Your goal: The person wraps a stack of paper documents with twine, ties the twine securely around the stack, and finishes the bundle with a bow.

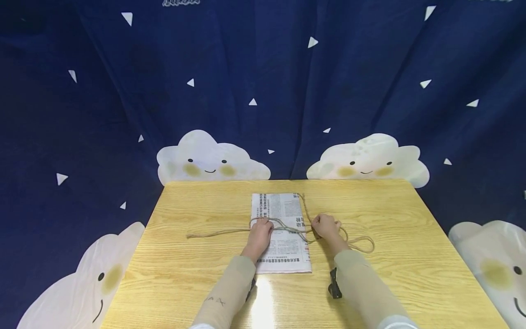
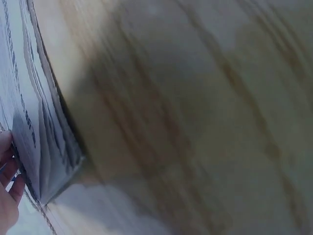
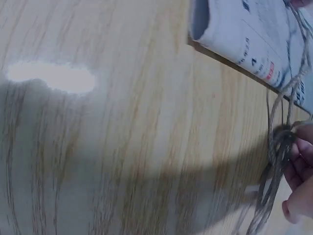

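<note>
A folded stack of newspaper (image 1: 285, 260) lies on the table, with brown twine (image 1: 218, 234) running across its middle and trailing off to the left. At the stack's left edge my left hand (image 1: 260, 235) pinches the twine; the left wrist view shows its curled fingers (image 2: 6, 169) beside the layered paper edges. Just off the right edge, my right hand (image 1: 326, 227) grips a gathered bunch of twine (image 3: 279, 152). Strands cross in loose curves on the paper between both hands. Part of the bunch is hidden behind the right fingers.
A loop of twine (image 1: 365, 244) spreads over the wooden table (image 1: 411, 274) right of the right hand. Another strand (image 1: 305, 205) runs along the stack's upper right edge. Behind the table hangs a dark blue curtain (image 1: 263, 137) with white clouds.
</note>
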A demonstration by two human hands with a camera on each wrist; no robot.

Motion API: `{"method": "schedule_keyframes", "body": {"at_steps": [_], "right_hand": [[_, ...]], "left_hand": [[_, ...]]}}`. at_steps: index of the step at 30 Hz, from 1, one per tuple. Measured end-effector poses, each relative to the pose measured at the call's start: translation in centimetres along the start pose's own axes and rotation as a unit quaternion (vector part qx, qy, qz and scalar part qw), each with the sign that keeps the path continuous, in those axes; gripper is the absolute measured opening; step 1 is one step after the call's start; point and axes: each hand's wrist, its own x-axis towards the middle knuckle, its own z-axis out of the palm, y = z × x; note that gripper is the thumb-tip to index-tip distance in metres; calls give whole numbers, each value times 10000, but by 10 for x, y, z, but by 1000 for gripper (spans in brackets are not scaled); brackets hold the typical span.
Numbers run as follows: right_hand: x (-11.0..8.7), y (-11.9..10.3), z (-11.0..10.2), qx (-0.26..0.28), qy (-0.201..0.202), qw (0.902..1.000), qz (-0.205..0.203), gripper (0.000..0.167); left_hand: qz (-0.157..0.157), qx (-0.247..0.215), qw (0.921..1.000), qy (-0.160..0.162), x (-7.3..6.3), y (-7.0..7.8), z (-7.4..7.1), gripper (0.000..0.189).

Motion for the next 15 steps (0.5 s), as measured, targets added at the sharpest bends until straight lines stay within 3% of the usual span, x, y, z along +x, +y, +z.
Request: {"method": "schedule_keyframes", "body": {"at_steps": [2, 4, 7, 9, 15], "right_hand": [[-1, 2, -5, 663, 136, 9975, 221, 19], [-1, 8, -12, 1347, 440, 9887, 488, 23], [0, 22, -26, 2318, 876, 9642, 949, 30], [0, 34, -35, 2883, 1192, 9417, 1261, 31], [-5, 66, -60, 4537, 1930, 8420, 2189, 18]], "left_hand": [[-29, -25, 10000, 31, -2, -3, -1, 6], [-79, -55, 9999, 70, -5, -7, -3, 5], [-173, -138, 9997, 112, -9, -16, -7, 4], [-268, -261, 9992, 133, -12, -22, -11, 4], [-466, -513, 9972, 292, -22, -44, -20, 3]]}}
